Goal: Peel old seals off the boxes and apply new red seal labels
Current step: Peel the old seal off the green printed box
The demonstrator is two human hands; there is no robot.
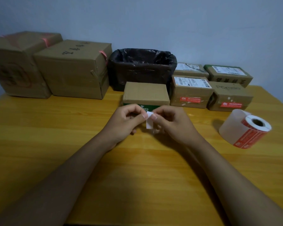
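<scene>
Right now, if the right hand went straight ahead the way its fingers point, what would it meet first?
The right hand points up-left toward the left hand, pinching the same white slip. It would likely meet the left hand's fingertips first; the small brown box sits beyond, though depth is unclear.

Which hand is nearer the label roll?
Right. The right hand is just left of the label roll, with bare table between them. The left hand is farther left still. Both pinch a small white slip.
</scene>
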